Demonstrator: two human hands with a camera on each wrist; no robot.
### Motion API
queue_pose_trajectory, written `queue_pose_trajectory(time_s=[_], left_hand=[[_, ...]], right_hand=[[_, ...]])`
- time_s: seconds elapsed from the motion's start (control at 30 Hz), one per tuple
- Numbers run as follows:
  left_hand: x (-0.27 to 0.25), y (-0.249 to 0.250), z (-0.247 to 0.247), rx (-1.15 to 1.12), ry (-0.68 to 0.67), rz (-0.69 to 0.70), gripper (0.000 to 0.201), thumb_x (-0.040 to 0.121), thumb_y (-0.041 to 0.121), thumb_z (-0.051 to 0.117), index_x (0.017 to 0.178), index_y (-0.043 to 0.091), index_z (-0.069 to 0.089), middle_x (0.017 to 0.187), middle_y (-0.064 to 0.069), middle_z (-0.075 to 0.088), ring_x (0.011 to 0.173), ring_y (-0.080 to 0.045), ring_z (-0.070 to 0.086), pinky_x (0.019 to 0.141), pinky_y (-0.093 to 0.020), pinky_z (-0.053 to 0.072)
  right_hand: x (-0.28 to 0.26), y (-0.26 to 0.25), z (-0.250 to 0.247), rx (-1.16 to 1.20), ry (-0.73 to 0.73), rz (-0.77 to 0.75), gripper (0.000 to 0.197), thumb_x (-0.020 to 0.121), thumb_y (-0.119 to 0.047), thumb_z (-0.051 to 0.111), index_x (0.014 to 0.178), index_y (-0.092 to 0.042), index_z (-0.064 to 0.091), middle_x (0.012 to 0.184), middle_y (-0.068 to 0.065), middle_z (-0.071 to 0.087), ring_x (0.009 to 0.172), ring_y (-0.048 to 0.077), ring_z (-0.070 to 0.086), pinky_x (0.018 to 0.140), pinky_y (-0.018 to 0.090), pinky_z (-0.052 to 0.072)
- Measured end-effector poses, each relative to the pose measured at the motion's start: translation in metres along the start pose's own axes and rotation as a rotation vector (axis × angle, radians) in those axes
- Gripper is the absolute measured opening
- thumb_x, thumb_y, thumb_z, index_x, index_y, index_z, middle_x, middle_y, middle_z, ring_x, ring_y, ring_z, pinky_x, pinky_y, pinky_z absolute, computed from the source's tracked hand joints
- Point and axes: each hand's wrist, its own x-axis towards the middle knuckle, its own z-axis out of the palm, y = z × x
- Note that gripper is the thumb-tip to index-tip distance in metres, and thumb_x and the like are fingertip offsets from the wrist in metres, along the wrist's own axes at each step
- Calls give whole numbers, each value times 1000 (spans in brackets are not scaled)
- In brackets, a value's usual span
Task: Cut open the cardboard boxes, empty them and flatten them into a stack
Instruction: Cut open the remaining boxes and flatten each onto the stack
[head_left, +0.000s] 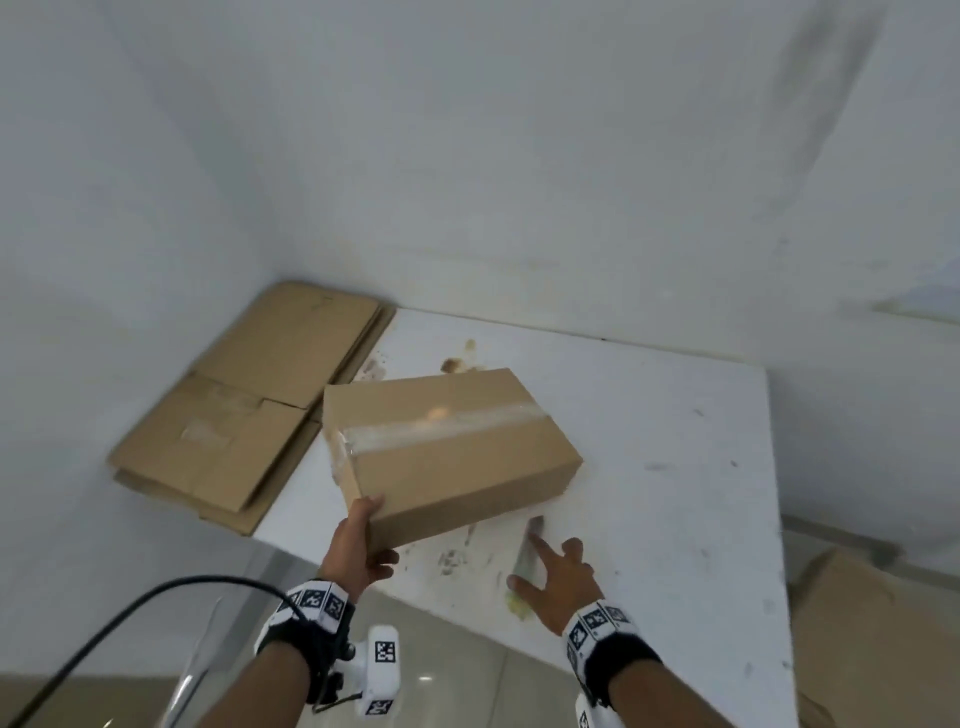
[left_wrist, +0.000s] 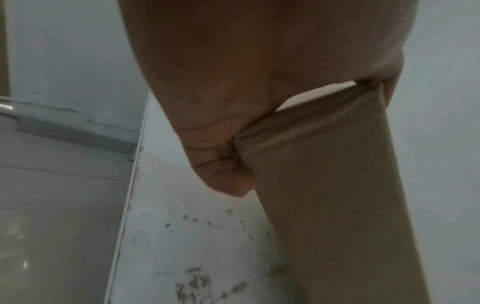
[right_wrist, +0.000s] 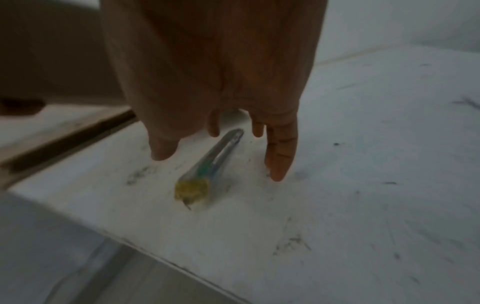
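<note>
White surface (head_left: 675, 467), corner of room: cutter under right hand.
Cutter (right_wrist: 207, 164) lies directly below spread, empty right fingers (right_wrist: 280, 156), long axis along them; left hand (head_left: 358, 545) grips sealed box (head_left: 447, 452) by its near corner.

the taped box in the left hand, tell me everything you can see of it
The cardboard box is plain brown, rectangular and closed, with a strip of clear tape along its top seam and down one end. It sits tilted over the white table, its far corner at or near the surface. The left hand grips its near corner, fingers on top and thumb underneath. Its faces look undented. The image is blurred, and no label or print shows.
</note>
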Motion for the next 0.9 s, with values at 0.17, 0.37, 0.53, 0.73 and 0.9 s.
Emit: queue_pose_trajectory(time_s=[0.17, 0.37, 0.53, 0.73, 0.9], left_hand=[[48, 1, -9, 41, 77, -142, 59, 79, 60, 57, 110, 10, 61, 91, -15, 59, 77, -29, 61, 69, -39, 54], [102, 18, -9, 236, 137, -178, 94, 65, 61, 74, 141, 14, 44, 124, -15, 58, 105, -35, 62, 77, -45, 58], [137, 41, 19, 475, 159, -66, 113, 63, 52, 92, 143, 6, 27, 128, -13, 53, 110, -36, 59, 93, -47, 55], [173, 82, 48, 863, 81, 99, 162, 44, 57, 98, 157, 37, -18, 167, -9, 1, 135, -43, 47, 99, -55, 48], [193, 89, 41, 812, -117, 208, 145, 43, 59, 96, 156, 51, 5, 164, -2, -6, 145, -39, 32, 112, -54, 40]], right_hand=[[42, -16, 13, -187, -35, 54, 76, 91, -43, 66, 152, -34, 22, 150, 13, 19, 126, 36, 49, 98, 42, 52], [63, 36, -48, -41, 76, 172, 100, 96, -15, 56, 154, -43, -21, 130, 13, 40, 99, 33, 63, 82, 37, 51], [70, 82, -120, 438, 394, 452, 31, 94, -12, 61, 123, -11, 53, 134, 28, 52, 110, 43, 59, 96, 44, 48], [75, 43, -188, 873, 561, 390, 21, 98, -5, 50, 116, -14, 56, 89, 16, 64, 69, 28, 59, 61, 33, 48], [86, -11, -197, 938, 527, 389, 31, 95, -11, 37, 108, -31, 56, 97, 13, 60, 79, 31, 57, 62, 37, 44]])
